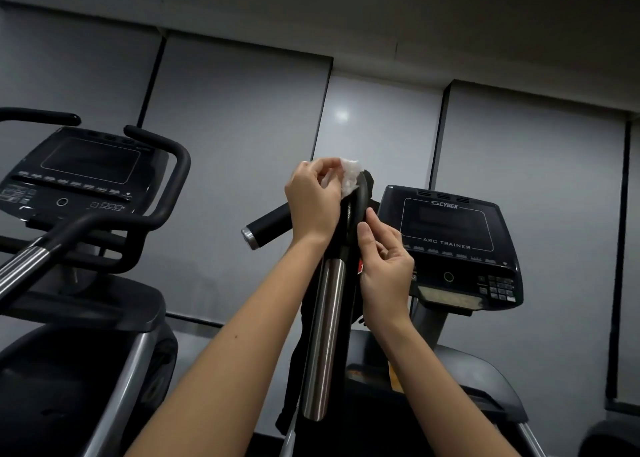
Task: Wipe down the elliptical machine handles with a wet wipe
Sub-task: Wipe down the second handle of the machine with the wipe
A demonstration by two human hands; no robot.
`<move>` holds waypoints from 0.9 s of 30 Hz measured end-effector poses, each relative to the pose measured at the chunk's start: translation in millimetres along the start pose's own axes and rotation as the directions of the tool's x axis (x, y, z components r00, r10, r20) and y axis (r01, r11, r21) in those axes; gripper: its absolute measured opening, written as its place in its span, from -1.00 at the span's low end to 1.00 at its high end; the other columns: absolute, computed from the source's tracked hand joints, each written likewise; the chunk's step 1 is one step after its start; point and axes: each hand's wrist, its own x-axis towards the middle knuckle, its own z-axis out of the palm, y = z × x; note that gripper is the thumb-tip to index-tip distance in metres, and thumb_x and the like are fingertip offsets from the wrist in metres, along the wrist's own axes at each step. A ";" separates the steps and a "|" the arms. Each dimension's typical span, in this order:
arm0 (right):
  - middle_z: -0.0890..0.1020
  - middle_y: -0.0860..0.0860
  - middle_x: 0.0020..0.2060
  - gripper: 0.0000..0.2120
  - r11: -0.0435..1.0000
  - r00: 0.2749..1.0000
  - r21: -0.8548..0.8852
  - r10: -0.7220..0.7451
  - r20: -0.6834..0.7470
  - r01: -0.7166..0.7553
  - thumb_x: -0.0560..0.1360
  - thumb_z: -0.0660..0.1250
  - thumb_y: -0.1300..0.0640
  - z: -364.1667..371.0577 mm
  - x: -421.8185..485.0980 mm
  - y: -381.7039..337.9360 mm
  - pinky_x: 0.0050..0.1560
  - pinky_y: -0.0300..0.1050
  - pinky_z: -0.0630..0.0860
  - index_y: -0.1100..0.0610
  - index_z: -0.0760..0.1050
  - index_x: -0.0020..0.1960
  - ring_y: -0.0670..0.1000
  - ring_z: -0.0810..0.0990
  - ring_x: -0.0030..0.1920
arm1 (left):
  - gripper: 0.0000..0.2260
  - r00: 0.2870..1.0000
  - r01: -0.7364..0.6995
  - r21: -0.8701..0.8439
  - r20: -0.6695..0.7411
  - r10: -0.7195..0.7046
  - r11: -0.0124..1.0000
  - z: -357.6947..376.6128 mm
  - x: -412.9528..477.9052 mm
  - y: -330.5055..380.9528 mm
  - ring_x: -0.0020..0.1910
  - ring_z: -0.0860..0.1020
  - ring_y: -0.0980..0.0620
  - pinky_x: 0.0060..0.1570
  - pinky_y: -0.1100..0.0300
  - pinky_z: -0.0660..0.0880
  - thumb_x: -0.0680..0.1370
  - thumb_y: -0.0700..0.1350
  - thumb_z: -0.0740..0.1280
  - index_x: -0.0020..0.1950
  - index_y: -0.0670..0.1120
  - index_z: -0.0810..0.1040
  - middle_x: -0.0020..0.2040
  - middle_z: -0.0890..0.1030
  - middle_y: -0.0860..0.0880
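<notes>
Wet wipe is bunched in the curled fingers of the left hand at the top bend of the elliptical handle, whose long axis drops toward the viewer into a chrome tube. Right hand touches the handle lower, on its right side; a pinch cannot be confirmed.

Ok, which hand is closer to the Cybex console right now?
Right. The right hand is just beside the console, touching the black handle; the left hand is beyond the handle, pinching the wet wipe at its top.
</notes>
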 end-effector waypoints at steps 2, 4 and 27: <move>0.52 -0.10 0.00 -0.70 1.000 1.000 -0.017 0.004 -0.006 -0.004 0.53 0.28 0.18 0.3 -0.2 -1.4 0.00 -0.32 0.51 0.12 0.49 0.26 -0.13 0.56 -0.01 | -0.89 0.999 0.041 -0.013 -0.006 -0.041 0.999 3.7 6.6 -2.0 -0.05 0.59 -0.01 0.02 0.23 0.50 0.52 -0.21 0.32 0.00 -0.16 0.63 -0.05 0.63 -0.13; 0.53 -0.10 0.00 -0.71 0.999 1.000 -0.035 0.006 -0.014 -0.007 0.53 0.29 0.18 0.5 -0.2 -2.3 0.06 -0.25 0.52 0.12 0.49 0.25 -0.09 0.56 0.02 | -0.88 0.999 0.046 0.007 0.019 -0.046 0.999 5.6 13.0 -3.5 -0.02 0.59 -0.02 0.02 0.26 0.49 0.53 -0.23 0.31 0.00 -0.18 0.62 -0.03 0.63 -0.15; 0.61 0.19 0.04 -0.76 0.972 0.966 0.048 0.222 0.133 -0.230 0.50 0.32 0.30 -14.1 11.1 -30.6 -0.13 -0.28 0.61 0.23 0.52 0.16 0.06 0.64 -0.05 | -0.91 0.885 0.446 -0.263 0.271 -0.378 0.856 -44.4 -30.9 -10.3 -0.36 0.59 0.30 -0.22 0.44 0.54 0.51 -0.30 0.33 -0.11 -0.14 0.59 -0.21 0.60 0.04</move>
